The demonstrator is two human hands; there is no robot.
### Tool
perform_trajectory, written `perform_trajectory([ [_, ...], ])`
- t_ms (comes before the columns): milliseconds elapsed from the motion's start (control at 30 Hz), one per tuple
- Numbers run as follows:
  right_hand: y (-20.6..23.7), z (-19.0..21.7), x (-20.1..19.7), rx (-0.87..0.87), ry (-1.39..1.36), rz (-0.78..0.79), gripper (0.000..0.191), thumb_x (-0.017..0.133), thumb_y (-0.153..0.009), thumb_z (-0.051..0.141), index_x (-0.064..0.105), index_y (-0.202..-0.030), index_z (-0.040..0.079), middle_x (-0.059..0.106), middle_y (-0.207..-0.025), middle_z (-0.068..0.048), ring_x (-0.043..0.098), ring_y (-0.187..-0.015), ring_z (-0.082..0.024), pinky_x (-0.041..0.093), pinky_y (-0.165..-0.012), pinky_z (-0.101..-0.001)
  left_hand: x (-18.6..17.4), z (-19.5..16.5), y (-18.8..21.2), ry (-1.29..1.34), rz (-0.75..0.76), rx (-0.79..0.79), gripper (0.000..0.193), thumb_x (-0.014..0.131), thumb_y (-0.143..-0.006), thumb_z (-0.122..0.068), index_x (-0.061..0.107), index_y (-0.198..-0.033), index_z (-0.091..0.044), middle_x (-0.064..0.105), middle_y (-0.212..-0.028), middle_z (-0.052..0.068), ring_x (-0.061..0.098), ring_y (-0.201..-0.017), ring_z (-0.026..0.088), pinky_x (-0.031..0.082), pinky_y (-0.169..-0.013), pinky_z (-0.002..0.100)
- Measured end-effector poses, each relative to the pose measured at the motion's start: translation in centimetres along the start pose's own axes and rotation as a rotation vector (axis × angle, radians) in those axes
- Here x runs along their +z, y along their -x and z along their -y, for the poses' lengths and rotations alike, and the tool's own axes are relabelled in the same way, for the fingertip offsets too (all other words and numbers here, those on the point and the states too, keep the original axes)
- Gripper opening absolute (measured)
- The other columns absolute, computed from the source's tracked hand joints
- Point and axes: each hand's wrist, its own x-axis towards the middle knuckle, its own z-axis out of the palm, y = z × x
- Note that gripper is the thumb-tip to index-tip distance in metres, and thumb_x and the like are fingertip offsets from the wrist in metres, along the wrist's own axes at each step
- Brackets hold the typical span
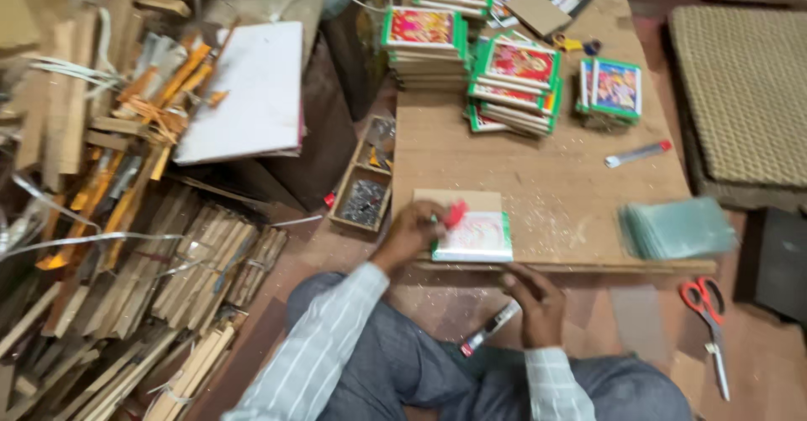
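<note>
Nearest, the person sits with knees drawn up under a low wooden board [572, 194] laid on the floor. One left hand [409, 234] curls its fingers around a small red tool [455, 213] and presses on the left edge of a single green-edged picture frame [476, 238], which lies flat at the board's near edge, at six o'clock. One right hand [535, 300] rests below that edge, fingers bent near a grey-and-red utility knife [491, 328]; whether it grips the knife I cannot tell.

At three o'clock from the frame sits one blurred stack of glass panes [677, 229], and below it, on the reddish floor, one pair of red-handled scissors [708, 320]. A second knife [639, 154] lies mid-board at one o'clock.

Farther, toward twelve o'clock, about five stacks of framed pictures [514, 85] crowd the far end. One small wooden tray of nails [363, 196] sits at ten o'clock.

Beyond, at nine o'clock, a heap of wooden strips [126, 244] fills the floor with one white board [245, 92] leaning above; one woven mat [744, 85] lies at two o'clock.
</note>
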Motion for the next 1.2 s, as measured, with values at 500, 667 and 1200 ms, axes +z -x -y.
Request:
perform_trajectory([
  [500, -0.3, -3.1, -1.1, 0.063, -0.123, 0.196, 0.015, 0.076, -0.088, 0.006, 0.078, -0.098, -0.005, 0.077, -0.089, -0.010, 0.069, -0.082, -0.016, 0.054, -0.079, -0.0314, 5.1, 3.1, 7.6, 0.349, 0.415, -0.065, 0.020, 0.069, -0.091, 0.004, 0.064, -0.110, 0.000, 0.064, -0.110, 0.006, 0.066, -0.104, 0.016, 0.057, -0.094, 0.032],
  [667, -0.2, -3.8, -0.5, 0.085, -0.087, 0.185, 0.014, 0.075, -0.087, 0.006, 0.078, -0.097, -0.003, 0.078, -0.089, -0.009, 0.070, -0.081, -0.015, 0.056, -0.077, -0.0292, 5.7, 2.3, 8.3, 0.219, 0.287, -0.193, 0.022, 0.078, -0.087, -0.007, 0.063, -0.102, -0.003, 0.064, -0.093, 0.000, 0.061, -0.088, 0.009, 0.054, -0.077, 0.029],
  [1200, -1.6, -7.6, 1.5, 0.133, -0.062, -0.265, 0.011, 0.079, -0.085, 0.006, 0.077, -0.093, -0.001, 0.075, -0.085, -0.008, 0.068, -0.076, -0.013, 0.055, -0.071, -0.0266, 2.8, -0.5, 7.1, -0.571, -0.030, -0.184, 0.036, 0.085, -0.071, -0.035, 0.077, -0.081, -0.002, 0.073, -0.081, 0.018, 0.074, -0.078, 0.033, 0.056, -0.072, 0.044],
])
